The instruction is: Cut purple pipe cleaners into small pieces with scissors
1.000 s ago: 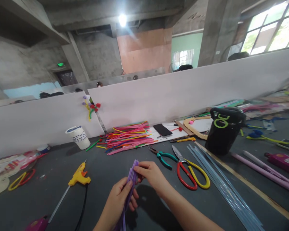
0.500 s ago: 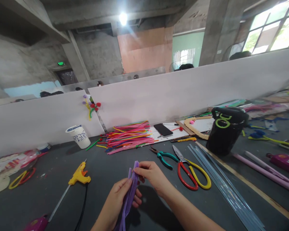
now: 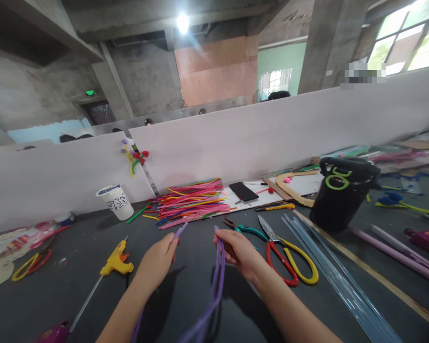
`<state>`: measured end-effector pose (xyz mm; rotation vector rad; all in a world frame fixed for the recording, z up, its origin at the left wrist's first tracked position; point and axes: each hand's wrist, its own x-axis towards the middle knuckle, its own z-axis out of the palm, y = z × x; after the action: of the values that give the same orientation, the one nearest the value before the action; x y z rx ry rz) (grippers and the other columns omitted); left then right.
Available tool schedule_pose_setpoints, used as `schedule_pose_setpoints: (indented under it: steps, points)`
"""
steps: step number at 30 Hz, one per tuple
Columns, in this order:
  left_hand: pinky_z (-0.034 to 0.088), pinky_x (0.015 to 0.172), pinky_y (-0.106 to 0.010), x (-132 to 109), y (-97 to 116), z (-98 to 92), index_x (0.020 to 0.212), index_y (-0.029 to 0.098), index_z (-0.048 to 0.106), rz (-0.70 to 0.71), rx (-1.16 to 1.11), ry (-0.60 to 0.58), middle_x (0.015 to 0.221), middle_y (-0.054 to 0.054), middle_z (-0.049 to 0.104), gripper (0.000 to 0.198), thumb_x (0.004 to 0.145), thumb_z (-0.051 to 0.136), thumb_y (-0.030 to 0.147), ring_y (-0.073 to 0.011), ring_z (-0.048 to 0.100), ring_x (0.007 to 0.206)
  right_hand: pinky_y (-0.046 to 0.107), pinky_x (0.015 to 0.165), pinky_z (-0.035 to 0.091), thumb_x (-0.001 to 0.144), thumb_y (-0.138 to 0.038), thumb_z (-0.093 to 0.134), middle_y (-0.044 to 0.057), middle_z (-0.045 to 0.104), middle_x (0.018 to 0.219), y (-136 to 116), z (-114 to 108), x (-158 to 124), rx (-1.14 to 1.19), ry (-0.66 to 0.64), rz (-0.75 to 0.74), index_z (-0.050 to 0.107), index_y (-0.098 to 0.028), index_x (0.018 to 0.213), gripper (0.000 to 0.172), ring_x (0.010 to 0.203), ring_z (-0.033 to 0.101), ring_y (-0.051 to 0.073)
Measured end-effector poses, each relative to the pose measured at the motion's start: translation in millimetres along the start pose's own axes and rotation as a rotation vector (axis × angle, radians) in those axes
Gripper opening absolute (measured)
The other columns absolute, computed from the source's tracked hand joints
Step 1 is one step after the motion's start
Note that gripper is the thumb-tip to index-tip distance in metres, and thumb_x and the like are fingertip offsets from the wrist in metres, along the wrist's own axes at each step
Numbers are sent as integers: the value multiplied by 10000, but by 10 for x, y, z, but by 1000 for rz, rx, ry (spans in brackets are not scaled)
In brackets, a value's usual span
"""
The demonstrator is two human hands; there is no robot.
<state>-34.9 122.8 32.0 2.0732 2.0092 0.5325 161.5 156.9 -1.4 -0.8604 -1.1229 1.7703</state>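
Purple pipe cleaners [image 3: 219, 271] hang from the closed fingers of my right hand [image 3: 238, 250], pinched near their upper ends and bending down toward the bottom edge. My left hand [image 3: 155, 262] is closed on other purple pipe cleaners, whose tips [image 3: 181, 229] stick out above the fingers; a purple length shows below that wrist. The hands are apart over the dark table. Beyond them lies a pile of mostly pink and red pipe cleaners [image 3: 191, 202]. Just right of my right hand are teal-handled pliers [image 3: 252, 231] and scissors [image 3: 280, 247] with red and yellow handles.
A yellow glue gun [image 3: 117, 259] lies at left, with a white cup [image 3: 116, 202] behind it. Clear glue sticks [image 3: 336, 276] and a black bottle [image 3: 343, 195] occupy the right. A black phone [image 3: 243, 191] rests near the white partition [image 3: 236, 143].
My hands have moved apart, left hand to the left and right hand slightly up and right. The purple bundle is now split between them.
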Motion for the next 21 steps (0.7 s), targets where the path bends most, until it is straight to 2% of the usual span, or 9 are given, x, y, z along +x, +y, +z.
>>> schedule_pose_setpoints:
  steps: [2, 4, 8, 11, 14, 16, 17, 19, 21]
  points:
    - [407, 672, -304, 196, 15, -54, 822, 189, 537, 33, 86, 74, 751, -66, 615, 222, 838, 335, 279, -207, 587, 756, 171, 309, 119, 704, -442, 520, -86, 373, 389, -19, -43, 22, -6, 8, 19, 492, -165, 577, 306, 299, 267, 30]
    - [375, 776, -342, 407, 63, 3, 860, 187, 543, 75, 90, 97, 861, -96, 608, 210, 839, 344, 252, -232, 557, 883, 171, 298, 103, 702, -430, 531, -91, 371, 385, -15, -51, 33, -16, 23, 24, 475, -167, 565, 301, 288, 256, 24]
    - [328, 869, -376, 797, 158, 311, 874, 172, 567, 154, -8, 94, 931, -116, 594, 201, 822, 375, 193, -246, 515, 977, 166, 280, 105, 706, -432, 523, -90, 383, 388, 31, -11, 40, -46, 29, 51, 498, -162, 584, 298, 272, 261, 22]
    - [311, 906, -380, 916, 204, 481, 959, 158, 559, 178, -149, 81, 1031, -125, 577, 209, 774, 465, 185, -248, 486, 1040, 155, 274, 149, 703, -439, 517, -86, 397, 385, 63, 18, 54, -76, 48, 51, 494, -163, 599, 295, 270, 318, 33]
    - [364, 870, -369, 764, 254, 501, 1051, 136, 514, 150, -326, 66, 1094, -144, 561, 284, 802, 426, 242, -234, 519, 1017, 159, 295, 249, 694, -467, 522, -70, 440, 405, 73, 32, 68, -108, 78, 4, 509, -163, 652, 306, 321, 430, 72]
    - [456, 707, -339, 532, 301, 463, 976, 127, 547, 120, -460, -17, 872, -117, 647, 345, 850, 311, 343, -204, 619, 773, 177, 336, 312, 685, -474, 540, -48, 479, 459, 69, 40, 66, -130, 89, -40, 547, -153, 688, 322, 392, 486, 97]
    - [472, 629, -311, 398, 328, 443, 945, 132, 560, 104, -557, -99, 790, -97, 660, 400, 860, 259, 382, -183, 628, 673, 185, 360, 329, 684, -468, 551, -41, 487, 493, 65, 45, 61, -140, 95, -62, 566, -148, 690, 320, 427, 493, 100]
    - [466, 597, -290, 143, 378, 423, 961, 136, 561, -29, -1058, -410, 803, -97, 656, 398, 839, 322, 430, -173, 622, 646, 195, 430, 358, 684, -431, 582, -30, 484, 559, 58, 59, 46, -163, 115, -113, 605, -143, 662, 289, 512, 493, 98]
    - [429, 520, -228, -41, 406, 438, 882, 131, 575, -140, -1274, -463, 721, -65, 642, 347, 820, 392, 418, -114, 572, 521, 204, 523, 377, 694, -383, 599, -22, 477, 612, 64, 78, 30, -216, 136, -192, 642, -148, 638, 245, 595, 490, 101]
